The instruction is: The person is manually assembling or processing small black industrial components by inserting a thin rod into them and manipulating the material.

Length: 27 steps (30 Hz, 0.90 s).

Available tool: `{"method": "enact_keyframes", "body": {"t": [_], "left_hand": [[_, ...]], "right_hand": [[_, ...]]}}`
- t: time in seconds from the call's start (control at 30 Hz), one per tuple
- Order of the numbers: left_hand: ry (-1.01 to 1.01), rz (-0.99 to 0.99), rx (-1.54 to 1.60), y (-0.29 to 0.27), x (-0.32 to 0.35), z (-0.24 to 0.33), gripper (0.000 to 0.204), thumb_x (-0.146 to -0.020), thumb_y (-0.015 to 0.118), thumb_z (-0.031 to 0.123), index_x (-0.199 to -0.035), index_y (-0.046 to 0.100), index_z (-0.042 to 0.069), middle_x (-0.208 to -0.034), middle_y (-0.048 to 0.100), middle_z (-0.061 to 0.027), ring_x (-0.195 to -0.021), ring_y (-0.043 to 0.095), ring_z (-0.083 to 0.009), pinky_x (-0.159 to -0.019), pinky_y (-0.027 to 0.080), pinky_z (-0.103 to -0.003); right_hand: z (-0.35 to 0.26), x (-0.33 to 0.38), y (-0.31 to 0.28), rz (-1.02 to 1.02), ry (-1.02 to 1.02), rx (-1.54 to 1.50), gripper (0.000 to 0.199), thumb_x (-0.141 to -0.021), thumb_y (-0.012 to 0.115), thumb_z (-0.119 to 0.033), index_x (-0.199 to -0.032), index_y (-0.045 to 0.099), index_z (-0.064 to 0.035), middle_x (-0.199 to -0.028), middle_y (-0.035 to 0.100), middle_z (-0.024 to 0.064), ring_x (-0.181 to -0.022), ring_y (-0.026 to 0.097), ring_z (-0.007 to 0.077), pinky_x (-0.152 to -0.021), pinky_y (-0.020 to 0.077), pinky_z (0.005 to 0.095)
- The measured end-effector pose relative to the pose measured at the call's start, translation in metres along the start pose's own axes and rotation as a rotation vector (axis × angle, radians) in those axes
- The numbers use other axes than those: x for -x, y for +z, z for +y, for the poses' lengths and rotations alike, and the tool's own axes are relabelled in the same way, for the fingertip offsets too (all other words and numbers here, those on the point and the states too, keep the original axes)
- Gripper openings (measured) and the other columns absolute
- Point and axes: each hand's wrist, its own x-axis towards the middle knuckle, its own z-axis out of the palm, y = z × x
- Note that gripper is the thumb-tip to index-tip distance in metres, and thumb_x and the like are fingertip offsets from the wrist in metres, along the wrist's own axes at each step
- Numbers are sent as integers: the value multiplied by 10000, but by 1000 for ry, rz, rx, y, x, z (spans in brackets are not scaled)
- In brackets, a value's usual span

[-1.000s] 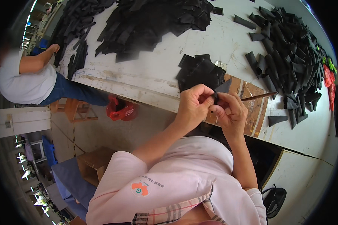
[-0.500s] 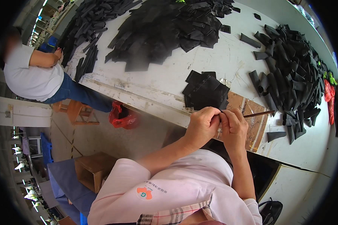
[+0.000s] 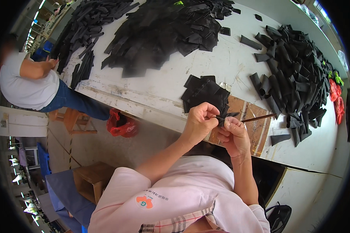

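Note:
Close to the table's front edge, a small black fabric piece is pinched between my two hands. My left hand grips it with thumb and forefinger. My right hand pinches its other side, fingers curled. Much of the piece is hidden by my fingers. Just beyond them lies a small stack of flat black fabric pieces. A thin brown stick rests to the right of my right hand, over a brown board on the white table.
Black fabric tubes are heaped on the right, flat black pieces at the back, narrow black strips at far left. A person stands at the left edge. A red bag, stool and cardboard box are below the table.
My hands have moved slightly apart and the right hand has turned, bringing the fabric piece between them into sight. The whole view has shifted a little.

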Motion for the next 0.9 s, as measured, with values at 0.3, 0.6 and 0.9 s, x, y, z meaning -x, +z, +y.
{"method": "enact_keyframes", "body": {"t": [0.3,0.6,0.9], "left_hand": [[-137,8,261,14,9,16,158,-741,483,-66,-878,539,-11,-726,576,-49,-452,462,-74,-421,385,-185],[61,-180,-2,44,28,38,239,-769,540,-62,-1005,536,-19,-783,544,-34,-602,493,-47,-546,408,-161],[85,-159,304,68,14,67,72,-823,522,-16,-894,507,-9,-736,564,-61,-471,440,-29,-357,339,-166]], "right_hand": [[4,6,-17,47,-127,97,124,-825,570,-159,-739,528,-79,-718,483,-23,-642,448,62,-563,382,179],[-12,25,-14,-54,-646,435,101,-836,544,-99,-779,515,-21,-839,518,26,-772,462,89,-673,390,214],[-56,52,30,305,-851,1060,78,-768,588,-36,-752,516,-12,-690,476,52,-592,465,150,-524,382,235]]}}
